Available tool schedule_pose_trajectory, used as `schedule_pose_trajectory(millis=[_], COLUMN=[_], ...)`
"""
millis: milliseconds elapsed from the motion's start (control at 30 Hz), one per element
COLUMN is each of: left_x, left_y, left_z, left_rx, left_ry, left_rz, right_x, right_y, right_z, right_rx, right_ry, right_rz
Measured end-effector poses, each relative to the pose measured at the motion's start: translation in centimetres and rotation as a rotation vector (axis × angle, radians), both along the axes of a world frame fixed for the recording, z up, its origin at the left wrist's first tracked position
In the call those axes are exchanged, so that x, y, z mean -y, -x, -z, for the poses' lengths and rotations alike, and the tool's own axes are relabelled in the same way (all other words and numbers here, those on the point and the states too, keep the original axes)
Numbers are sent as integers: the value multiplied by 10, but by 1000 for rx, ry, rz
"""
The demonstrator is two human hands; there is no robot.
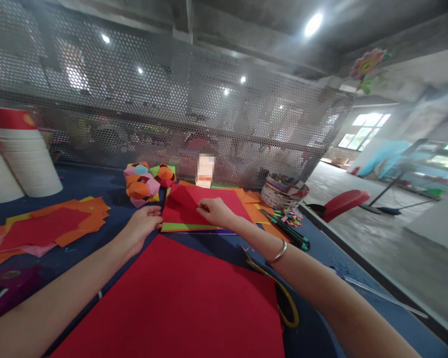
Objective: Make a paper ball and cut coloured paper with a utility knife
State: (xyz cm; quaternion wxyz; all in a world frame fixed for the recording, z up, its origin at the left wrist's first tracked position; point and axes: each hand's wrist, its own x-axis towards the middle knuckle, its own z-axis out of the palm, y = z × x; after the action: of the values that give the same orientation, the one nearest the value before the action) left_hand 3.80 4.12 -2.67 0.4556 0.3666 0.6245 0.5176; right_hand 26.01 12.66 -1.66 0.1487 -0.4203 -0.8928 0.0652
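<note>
My right hand [217,212], a silver bangle on its wrist, is closed with thumb and fingertips pinched on a red paper sheet [182,199]. That sheet lies on top of a stack of coloured paper, where green and orange edges show. Beside the stack's left edge is my left hand [145,224], its fingers loosely bent and partly spread, fingertips at the paper's edge. I cannot tell whether they touch it. Closer to me, a large red sheet [182,303] lies flat on the blue table. Yellow-handled scissors [289,303] lie partly under its right edge and my right forearm.
Cut paper pieces [52,223], stacked paper cups [30,159] and a purple tape dispenser [11,288] are on the left. Folded paper balls [142,184] stand behind my left hand. A basket [283,191], green-black cutter [289,231] and small paper bits [291,216] are right. Perforated metal panel [194,114] behind.
</note>
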Motion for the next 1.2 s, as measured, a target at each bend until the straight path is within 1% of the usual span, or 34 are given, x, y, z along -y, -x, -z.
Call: schedule_pose_trajectory(millis=[67,167,433,533,633,733,900,1033,1200], left_x=[0,3,10,8,4,0,0,3,4], left_y=[0,-2,-11,-10,-7,-2,-2,-4,-6], left_z=[-1,-3,-8,-6,-2,-1,-3,-5,-7], left_rx=[3,27,115,89,12,-36,5,15,62], left_ry=[1,7,-36,-28,-25,-26,-44,-114,-145], left_rz=[-7,25,64,68,25,-29,2,-29,-48], right_x=[0,1,3,5,7,8,11,16,19], right_y=[1,2,3,3,2,2,4,7,14], right_z=[1,3,3,2,0,-1,1,1,1], right_rx=[-3,-1,9,1,-13,-11,17,59,154], right_ry=[6,16,30,6,-29,-43,-31,-36,-82], right_rz=[12,38,99,123,135,114,32,-58,-90])
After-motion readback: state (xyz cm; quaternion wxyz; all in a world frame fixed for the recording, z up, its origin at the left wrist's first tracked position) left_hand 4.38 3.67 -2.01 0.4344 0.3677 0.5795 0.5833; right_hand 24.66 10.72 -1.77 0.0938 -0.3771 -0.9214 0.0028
